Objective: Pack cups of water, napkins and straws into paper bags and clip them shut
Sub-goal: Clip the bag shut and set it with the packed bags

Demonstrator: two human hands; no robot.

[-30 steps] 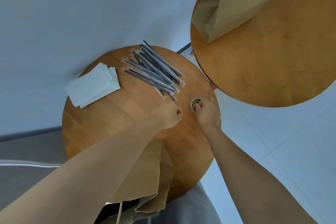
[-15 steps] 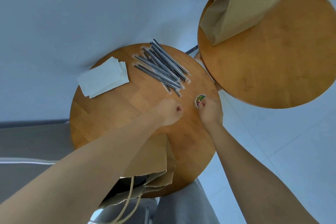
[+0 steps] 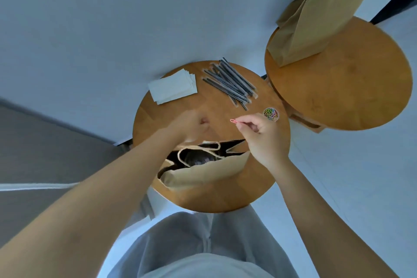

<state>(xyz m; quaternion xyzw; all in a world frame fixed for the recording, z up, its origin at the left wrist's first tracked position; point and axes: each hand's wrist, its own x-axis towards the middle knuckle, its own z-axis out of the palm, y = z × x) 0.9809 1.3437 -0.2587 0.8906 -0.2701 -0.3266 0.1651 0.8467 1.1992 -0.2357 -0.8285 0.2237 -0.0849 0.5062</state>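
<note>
Right hand: my right hand (image 3: 261,136) pinches a small pink wire paper clip (image 3: 233,121) between thumb and fingertips, held up off the wood so I can steer it to the bag.
Left hand: my left hand (image 3: 191,123) is curled at the far edge of the open brown paper bag (image 3: 203,172), seemingly holding that edge up; what the fingers grip I cannot tell for sure.
Bag: it stands on the near round wooden table (image 3: 259,187), mouth gaping, twine handles (image 3: 198,150) flopped across, something dark inside; not yet clipped, so closing comes next, I judge.
Clip supply: a small round tub of coloured clips (image 3: 270,114) sits just beside my right hand, within easy reach.
Supplies: a stack of white napkins (image 3: 172,89) and a heap of black wrapped straws (image 3: 230,83) lie at the far side.
Second table: another brown paper bag (image 3: 316,27) stands on the far round wooden table (image 3: 349,88), kept clear of my working space.
</note>
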